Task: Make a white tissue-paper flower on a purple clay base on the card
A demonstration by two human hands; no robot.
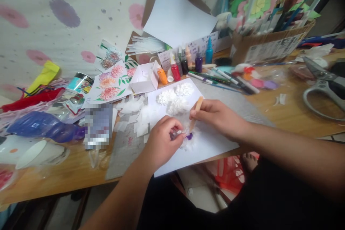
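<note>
My right hand [219,116] grips a flat wooden craft stick [198,107], its lower end at a ruffled white paper flower cluster [188,144]. A small vivid purple patch [189,136] shows on that cluster, just under the stick; whether it is paint or paper I cannot tell. Thumb and forefinger of my left hand [164,138] are pinched together at the cluster's left side, and what lies between them is too small to make out. Several more white ruffled clusters [175,97] sit farther up on the white sheet [212,140] beneath my hands.
Torn white paper pieces [142,118] lie left of the sheet. Behind stand paint bottles, among them orange [162,75], red [175,70] and blue [209,52]. Pens [223,77] lie at the back right, big scissors [320,86] far right. A white cup [37,154] lies at left.
</note>
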